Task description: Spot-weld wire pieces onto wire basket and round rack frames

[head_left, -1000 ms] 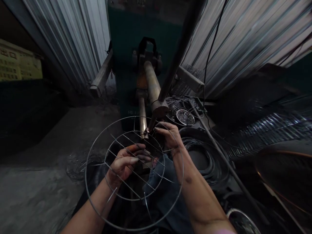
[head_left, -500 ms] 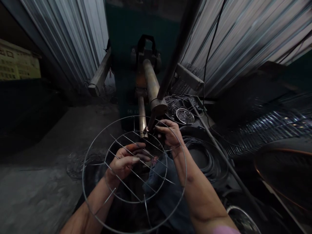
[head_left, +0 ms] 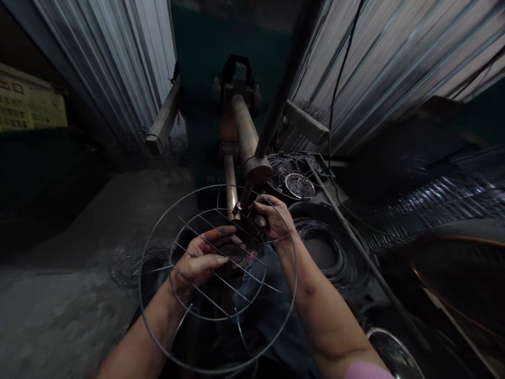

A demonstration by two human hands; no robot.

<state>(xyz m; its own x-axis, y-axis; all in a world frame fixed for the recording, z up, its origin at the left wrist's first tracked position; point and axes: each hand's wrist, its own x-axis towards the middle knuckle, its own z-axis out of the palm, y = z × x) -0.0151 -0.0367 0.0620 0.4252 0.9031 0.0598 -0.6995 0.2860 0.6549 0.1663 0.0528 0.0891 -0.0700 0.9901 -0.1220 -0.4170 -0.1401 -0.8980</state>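
The person is holding a round wire grille (head_left: pixel 236 288) flat above the lap, its far part lying under the welder tip (head_left: pixel 241 202). The left hand (head_left: pixel 201 260) is closing around the cross wires near the middle, fingers curling through them. The right hand (head_left: pixel 272 218) is pinching a wire at the inner ring, just beside the tip. Wire coils (head_left: pixel 331 252) are lying to the right, with small grilles (head_left: pixel 300 184) behind them.

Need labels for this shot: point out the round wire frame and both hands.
round wire frame (head_left: pixel 226 287), head view, cross wires near its middle.
left hand (head_left: pixel 200 261), head view, back of the hand.
right hand (head_left: pixel 276 218), head view, back of the hand.
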